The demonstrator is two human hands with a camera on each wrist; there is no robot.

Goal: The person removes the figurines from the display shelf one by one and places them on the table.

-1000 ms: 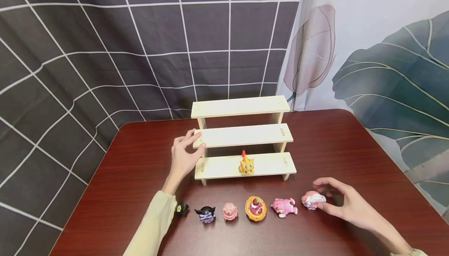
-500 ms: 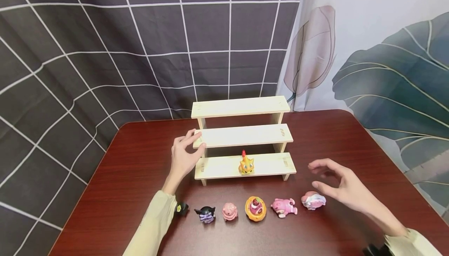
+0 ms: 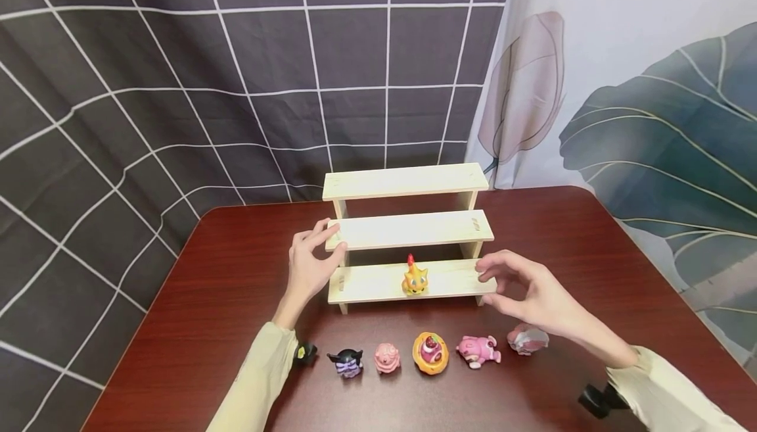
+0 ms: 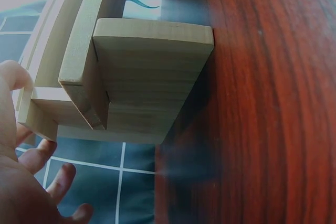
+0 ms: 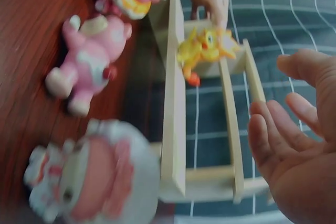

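Note:
My left hand [image 3: 310, 261] grips the left end of the middle board of a three-tier wooden display stand [image 3: 408, 231]; in the left wrist view, that hand's thumb and fingers lie around the board end. The right hand [image 3: 529, 287] hovers by the right end of the lowest board, fingers loosely bent, holding nothing. On that lowest board sits a yellow figurine [image 3: 416, 281] with a red tip. Below the right hand, a white-and-pink figurine [image 5: 100, 177] lies on the table, beside a pink bear figurine [image 5: 89, 61].
Further left in the table row are a tart-shaped figurine [image 3: 430, 361], a round pink figurine [image 3: 387, 358] and a black-and-purple figurine [image 3: 347, 363]. A small black item with a yellow flower [image 3: 305, 353] is partly hidden by the left sleeve. A grid-patterned curtain [image 3: 355, 44] hangs behind.
My right hand has risen away from the white-and-pink figurine and moved left to the stand's lowest board. That figurine stays on the table. The left hand has not moved.

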